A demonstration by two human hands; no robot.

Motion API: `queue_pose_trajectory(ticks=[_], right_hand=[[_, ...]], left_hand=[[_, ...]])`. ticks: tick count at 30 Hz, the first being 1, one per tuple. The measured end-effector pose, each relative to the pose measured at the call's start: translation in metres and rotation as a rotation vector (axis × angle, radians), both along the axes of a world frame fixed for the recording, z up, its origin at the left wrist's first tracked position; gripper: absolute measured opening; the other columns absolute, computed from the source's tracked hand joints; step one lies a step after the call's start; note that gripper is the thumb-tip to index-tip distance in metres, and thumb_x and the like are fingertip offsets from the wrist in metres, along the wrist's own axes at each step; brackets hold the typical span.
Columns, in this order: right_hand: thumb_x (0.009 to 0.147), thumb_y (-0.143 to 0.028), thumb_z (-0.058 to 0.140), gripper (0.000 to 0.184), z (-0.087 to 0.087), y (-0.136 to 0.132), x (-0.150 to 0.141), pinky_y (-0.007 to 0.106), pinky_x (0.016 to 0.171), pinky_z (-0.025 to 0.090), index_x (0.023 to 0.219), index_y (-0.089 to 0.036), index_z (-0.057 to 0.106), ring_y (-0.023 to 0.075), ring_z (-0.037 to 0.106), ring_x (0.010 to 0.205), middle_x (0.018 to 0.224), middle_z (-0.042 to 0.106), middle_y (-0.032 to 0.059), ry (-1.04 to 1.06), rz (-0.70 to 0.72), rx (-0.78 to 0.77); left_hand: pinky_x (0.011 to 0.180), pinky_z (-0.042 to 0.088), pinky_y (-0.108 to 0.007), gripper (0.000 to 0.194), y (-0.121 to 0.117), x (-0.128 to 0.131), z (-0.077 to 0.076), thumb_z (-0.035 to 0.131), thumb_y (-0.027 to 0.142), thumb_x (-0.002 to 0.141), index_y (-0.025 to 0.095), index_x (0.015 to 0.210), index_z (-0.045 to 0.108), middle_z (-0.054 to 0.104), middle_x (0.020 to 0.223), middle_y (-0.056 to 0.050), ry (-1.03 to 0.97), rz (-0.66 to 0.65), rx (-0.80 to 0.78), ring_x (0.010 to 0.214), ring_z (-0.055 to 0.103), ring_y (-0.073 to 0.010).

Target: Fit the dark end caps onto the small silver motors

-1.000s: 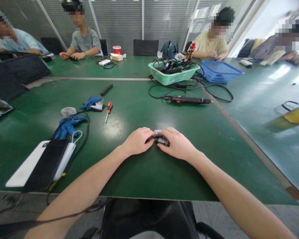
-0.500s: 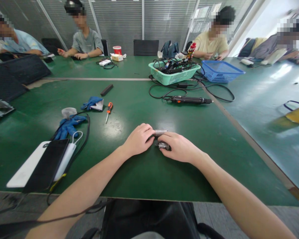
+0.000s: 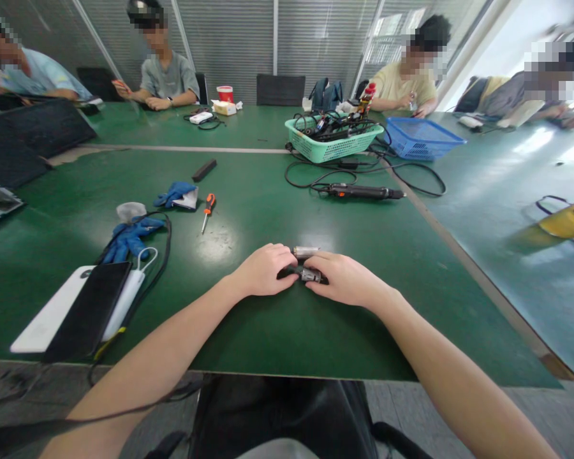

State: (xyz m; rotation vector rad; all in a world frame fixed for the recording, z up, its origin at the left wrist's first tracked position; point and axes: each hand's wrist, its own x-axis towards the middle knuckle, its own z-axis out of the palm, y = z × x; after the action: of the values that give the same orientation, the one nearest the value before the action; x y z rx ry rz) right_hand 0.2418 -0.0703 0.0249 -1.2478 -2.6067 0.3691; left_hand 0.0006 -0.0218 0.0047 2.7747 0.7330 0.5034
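Note:
My left hand and my right hand meet low over the green table. Between them is a small cylindrical part with a grey metal middle and dark ends. Left thumb and fingers close on its dark left end; the right fingers and thumb pinch its other side, partly covering it. Just behind, a silver metal cylinder lies on its side along the fingertips. Whether the fingers touch that cylinder I cannot tell.
On the left are an orange-handled screwdriver, blue gloves, a black phone and a dark block. Ahead, a black electric screwdriver lies before a green basket of tools and a blue basket. Several people sit around.
My left hand has shifted slightly down and now grips the dark left end of the part. The silver cylinder shows more. The right hand keeps its hold.

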Motion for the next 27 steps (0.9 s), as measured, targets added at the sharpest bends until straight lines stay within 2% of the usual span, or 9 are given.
queue_pose_trajectory(ticks=[7, 17, 27], right_hand=[[0.088, -0.023, 0.063, 0.017, 0.000, -0.002, 0.000, 0.036, 0.081, 0.051, 0.105, -0.022, 0.063, 0.0242, 0.066, 0.094, 0.104, 0.070, 0.0069, 0.061, 0.052, 0.017], [0.094, -0.029, 0.061, 0.012, -0.003, -0.001, -0.006, 0.037, 0.082, 0.052, 0.102, -0.022, 0.064, 0.0236, 0.065, 0.094, 0.101, 0.069, 0.0067, 0.074, 0.062, 0.058], [0.097, -0.031, 0.059, 0.015, -0.005, -0.002, -0.010, 0.039, 0.088, 0.052, 0.105, -0.021, 0.065, 0.0254, 0.066, 0.098, 0.102, 0.071, 0.0078, 0.062, 0.047, 0.091]], left_hand=[[0.079, 0.045, -0.034, 0.010, 0.001, 0.002, -0.001, 0.063, 0.029, 0.090, 0.020, 0.092, 0.065, 0.065, 0.088, -0.003, 0.007, -0.043, -0.057, 0.086, 0.060, -0.0194], [0.081, 0.045, -0.033, 0.010, 0.002, 0.002, -0.001, 0.063, 0.029, 0.091, 0.020, 0.092, 0.067, 0.063, 0.085, -0.002, -0.015, -0.061, -0.111, 0.084, 0.059, -0.0185], [0.079, 0.046, -0.032, 0.009, 0.004, 0.002, -0.001, 0.062, 0.027, 0.092, 0.019, 0.090, 0.066, 0.062, 0.083, -0.002, -0.040, -0.053, -0.124, 0.081, 0.058, -0.0175]])
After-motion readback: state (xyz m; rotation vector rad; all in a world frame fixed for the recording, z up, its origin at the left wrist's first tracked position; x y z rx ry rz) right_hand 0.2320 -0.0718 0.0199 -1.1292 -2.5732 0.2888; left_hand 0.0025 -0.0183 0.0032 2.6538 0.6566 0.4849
